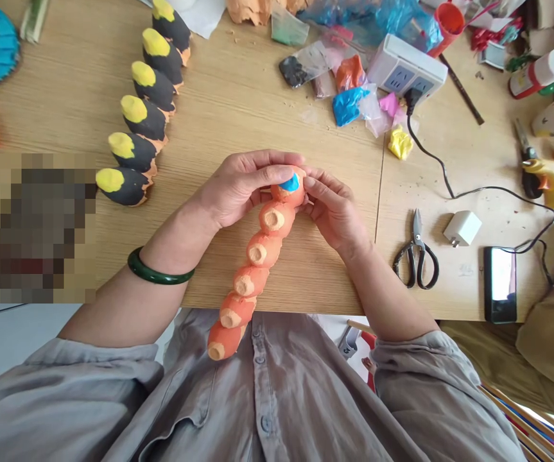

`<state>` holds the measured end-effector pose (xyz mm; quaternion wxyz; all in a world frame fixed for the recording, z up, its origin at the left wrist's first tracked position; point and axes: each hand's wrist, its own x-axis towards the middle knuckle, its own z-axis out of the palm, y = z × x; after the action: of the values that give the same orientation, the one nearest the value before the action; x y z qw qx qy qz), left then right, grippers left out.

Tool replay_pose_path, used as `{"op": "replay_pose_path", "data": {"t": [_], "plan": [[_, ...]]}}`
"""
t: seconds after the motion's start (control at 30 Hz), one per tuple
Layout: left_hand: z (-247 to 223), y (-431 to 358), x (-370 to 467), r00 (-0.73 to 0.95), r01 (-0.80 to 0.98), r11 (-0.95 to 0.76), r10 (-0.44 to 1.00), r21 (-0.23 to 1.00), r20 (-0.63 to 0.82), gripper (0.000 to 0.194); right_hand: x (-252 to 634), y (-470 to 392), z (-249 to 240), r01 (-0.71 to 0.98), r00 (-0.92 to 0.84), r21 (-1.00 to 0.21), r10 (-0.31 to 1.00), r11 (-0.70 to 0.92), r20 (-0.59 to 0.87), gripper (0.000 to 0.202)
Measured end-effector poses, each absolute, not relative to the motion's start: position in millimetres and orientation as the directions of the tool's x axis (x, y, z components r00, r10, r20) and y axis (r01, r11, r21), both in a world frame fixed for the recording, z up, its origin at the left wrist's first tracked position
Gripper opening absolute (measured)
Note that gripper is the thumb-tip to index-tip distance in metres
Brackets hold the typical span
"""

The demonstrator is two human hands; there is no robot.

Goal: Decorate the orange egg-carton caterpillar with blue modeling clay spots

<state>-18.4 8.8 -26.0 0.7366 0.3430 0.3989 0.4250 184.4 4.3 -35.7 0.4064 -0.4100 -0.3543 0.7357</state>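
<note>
Near centre, a strip [255, 276] is held by left grip [238, 185] and right grip [337, 206], and blue clay [292, 184] could be smeared by firm pressure.

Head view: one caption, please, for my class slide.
Left hand and right hand hold an orange bumpy strip, a blue patch at one end.

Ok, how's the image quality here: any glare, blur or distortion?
Head view: a pixelated block hides the left edge; the phone's screen is washed out, by glare or its own light, I can't tell; the green bangle carries small highlights; the left hand, right hand and orange strip look reasonably sharp.
</note>
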Motion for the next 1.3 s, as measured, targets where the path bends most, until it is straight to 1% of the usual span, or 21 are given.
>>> {"op": "replay_pose_path", "data": {"t": [0.1, 0.2, 0.33, 0.43, 0.63, 0.7, 0.87, 1.07, 1.2, 1.3], "plan": [[-28.5, 9.4, -19.9, 0.316, -0.326, 0.388, 0.904, 0.862, -0.287, 0.043, 186.1, 6.0, -38.3, -0.34, -0.377, -0.825, 0.869, -0.452, -0.321, 0.031], [-32.4, 11.0, -23.2, 0.335, -0.294, 0.382, 0.9, 0.876, -0.28, 0.044, 187.4, 8.4, -42.5, -0.329, -0.378, -0.814, 0.857, -0.479, -0.351, 0.035], [-37.2, 13.4, -27.9, 0.356, -0.249, 0.382, 0.891, 0.89, -0.283, 0.043, 187.9, 10.1, -45.9, -0.332, -0.377, -0.804, 0.85, -0.494, -0.367, 0.032], [-38.5, 14.2, -30.2, 0.374, -0.249, 0.391, 0.883, 0.886, -0.285, 0.045, 187.8, 9.7, -44.8, -0.341, -0.383, -0.797, 0.848, -0.498, -0.366, 0.031], [-32.6, 12.5, -30.1, 0.398, -0.282, 0.435, 0.864, 0.855, -0.308, 0.038, 187.3, 8.3, -37.9, -0.261, -0.334, -0.811, 0.838, -0.523, -0.432, 0.02], [-31.1, 11.9, -29.3, 0.402, -0.299, 0.437, 0.864, 0.848, -0.303, 0.037, 187.6, 8.7, -37.3, -0.258, -0.331, -0.807, 0.833, -0.532, -0.444, 0.017], [-35.6, 12.5, -27.4, 0.39, -0.295, 0.38, 0.885, 0.877, -0.253, 0.042, 187.4, 10.6, -37.8, -0.314, -0.363, -0.781, 0.828, -0.541, -0.428, 0.018], [-43.9, 11.7, -22.7, 0.356, -0.324, 0.287, 0.92, 0.902, -0.164, 0.044, 187.3, 13.1, -36.1, -0.24, -0.316, -0.804, 0.827, -0.544, -0.465, 0.016], [-45.3, 11.8, -22.2, 0.391, -0.342, 0.263, 0.913, 0.902, -0.118, 0.051, 188.7, 14.6, -37.1, -0.25, -0.298, -0.817, 0.844, -0.52, -0.447, 0.016], [-46.5, 13.7, -22.9, 0.414, -0.322, 0.241, 0.905, 0.915, -0.093, 0.048, 188.6, 14.0, -36.5, -0.262, -0.291, -0.815, 0.847, -0.517, -0.444, 0.017]]}}
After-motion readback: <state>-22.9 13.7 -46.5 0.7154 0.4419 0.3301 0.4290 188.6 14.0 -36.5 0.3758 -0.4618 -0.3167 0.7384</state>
